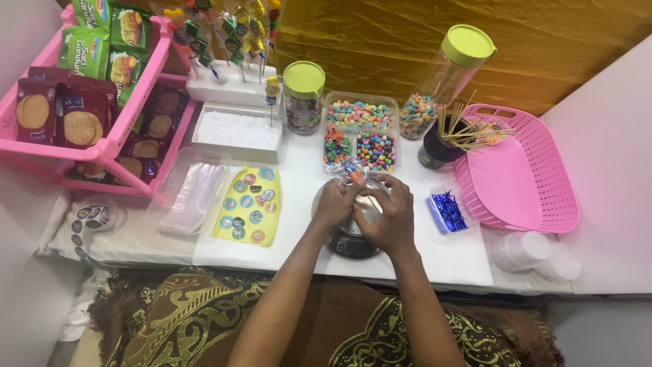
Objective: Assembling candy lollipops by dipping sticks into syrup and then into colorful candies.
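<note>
Both hands, left hand (337, 202) and right hand (391, 212), pinch a small clear candy packet (351, 172) over the scale (351, 239) near the worktop's front edge; sealing looks unfinished.

A low white table (462, 261) fills the middle of the view, its top covered in what looks like white paper or plastic sheeting. Behind it hangs a crinkled golden-yellow cloth (543, 47) as a backdrop. Plain white walls (20, 41) close in at left and right. In front of the table lies a brown fabric with gold paisley patterns (204, 306). The light is even and bright.
</note>
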